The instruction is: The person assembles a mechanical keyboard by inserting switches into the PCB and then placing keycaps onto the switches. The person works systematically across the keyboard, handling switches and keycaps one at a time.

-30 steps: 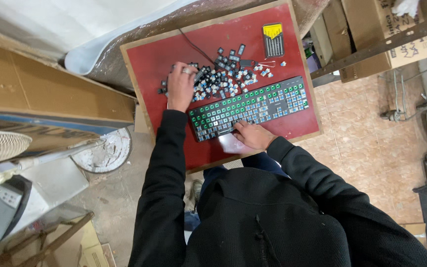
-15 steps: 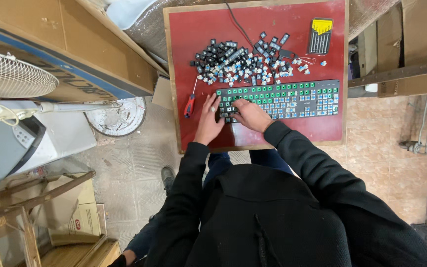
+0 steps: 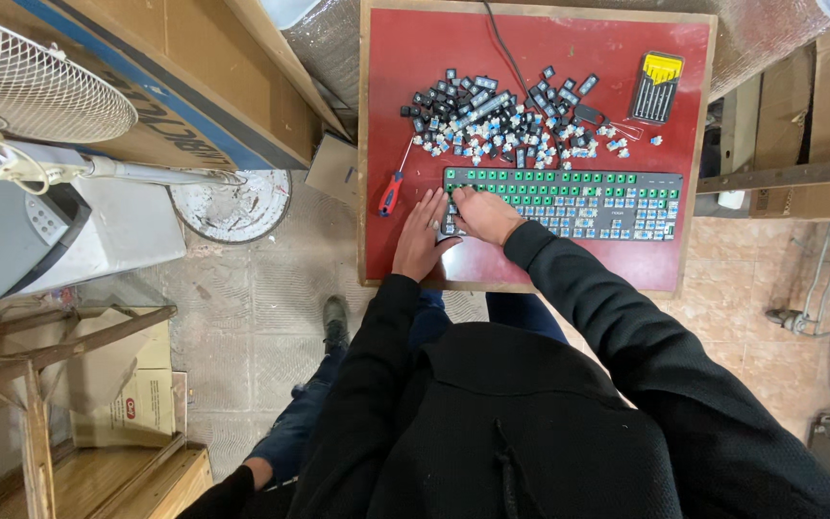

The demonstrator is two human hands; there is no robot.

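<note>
Red-handled screwdriver (image 3: 393, 188) lying on red board (image 3: 415, 58), just L of hands. L hand (image 3: 422, 242) resting flat on board, fingers spread, tips touching keyboard (image 3: 569, 200) L end, gripping nothing. R hand (image 3: 485, 215) pressing down on kbd's L corner, fingers curled over keys (can't tell if pinching anything). Hands sitting close together. Pile of loose keycaps (image 3: 501, 120) lying beyond kbd. Yellow-topped bit case (image 3: 656, 87) sitting far R, nr board edge.
</note>
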